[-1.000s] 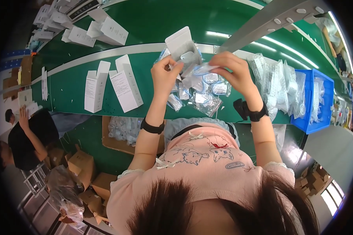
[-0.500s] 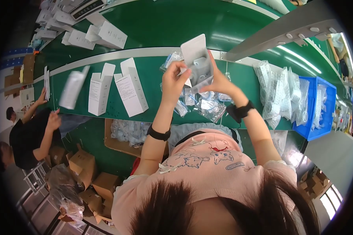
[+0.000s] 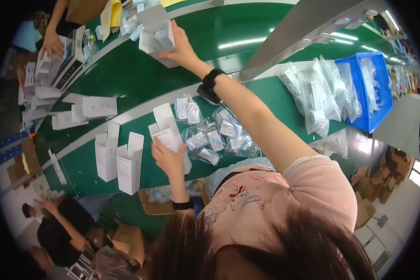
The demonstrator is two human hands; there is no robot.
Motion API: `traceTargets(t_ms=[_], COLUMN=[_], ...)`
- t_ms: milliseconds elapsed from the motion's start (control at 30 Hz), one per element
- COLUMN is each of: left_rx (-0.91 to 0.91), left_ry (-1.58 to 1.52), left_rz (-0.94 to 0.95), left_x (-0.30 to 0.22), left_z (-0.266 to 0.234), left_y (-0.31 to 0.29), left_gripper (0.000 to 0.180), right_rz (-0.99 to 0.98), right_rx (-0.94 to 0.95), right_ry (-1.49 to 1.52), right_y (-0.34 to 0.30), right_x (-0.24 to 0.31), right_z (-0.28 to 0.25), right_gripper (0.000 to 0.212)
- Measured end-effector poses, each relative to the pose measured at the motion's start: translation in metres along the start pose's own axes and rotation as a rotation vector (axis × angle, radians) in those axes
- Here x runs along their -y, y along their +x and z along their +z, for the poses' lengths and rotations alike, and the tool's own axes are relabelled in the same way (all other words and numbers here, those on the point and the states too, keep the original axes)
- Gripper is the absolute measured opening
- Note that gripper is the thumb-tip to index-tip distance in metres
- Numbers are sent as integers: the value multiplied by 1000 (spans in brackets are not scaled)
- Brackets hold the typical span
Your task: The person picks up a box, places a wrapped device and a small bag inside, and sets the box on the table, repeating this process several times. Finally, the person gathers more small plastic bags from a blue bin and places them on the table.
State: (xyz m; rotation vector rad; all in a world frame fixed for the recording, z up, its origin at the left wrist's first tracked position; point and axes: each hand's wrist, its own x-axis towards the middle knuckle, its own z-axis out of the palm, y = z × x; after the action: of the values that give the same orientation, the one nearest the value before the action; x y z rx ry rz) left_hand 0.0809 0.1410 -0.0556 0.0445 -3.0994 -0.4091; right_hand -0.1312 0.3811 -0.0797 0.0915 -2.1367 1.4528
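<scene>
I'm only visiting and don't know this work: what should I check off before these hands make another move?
1. Right fingers on the far carton: ok, they hold its right side.
2. Far carton's flap closed: not ok, it stands open.
3. Far carton's contents complete: cannot tell; something pale shows inside, but not all of it.
4. Left fingers on the near carton: ok, they touch its printed face; how firmly, cannot tell.
5. Clear-bagged items within reach: ok, probably; they lie on the green bench just right of the near carton.
</scene>
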Motion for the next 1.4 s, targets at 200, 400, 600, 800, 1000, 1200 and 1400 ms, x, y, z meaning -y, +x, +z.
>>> traceTargets(t_ms=[200, 400, 600, 800, 1000, 1200, 1400], left_rx=[253, 496, 200, 282, 268, 77, -60], left_ry=[-518, -1293, -1266, -815, -808, -893, -820], left_rz=[-222, -398, 6, 426, 472, 456, 408], left_x=[25, 47, -32, -87, -127, -129, -95], left_z=[16, 10, -65, -64, -46, -38, -13], left_y=[17, 21, 12, 4, -21, -27, -13], left_gripper=[81, 82, 94, 83, 83, 88, 88], right_rz=[285, 472, 596, 552, 482, 83, -120], right_rx=[526, 62, 19, -190, -621, -620, 127], right_ry=[-135, -1350, -1527, -166, 888, 212, -246], right_y=[-91, -163, -199, -171, -110, -96, -97], right_x=[36, 81, 22, 91, 184, 182, 201], right_z=[-79, -274, -338, -329, -215, -141, -150], right_gripper=[68, 52, 61, 49, 37, 39, 39])
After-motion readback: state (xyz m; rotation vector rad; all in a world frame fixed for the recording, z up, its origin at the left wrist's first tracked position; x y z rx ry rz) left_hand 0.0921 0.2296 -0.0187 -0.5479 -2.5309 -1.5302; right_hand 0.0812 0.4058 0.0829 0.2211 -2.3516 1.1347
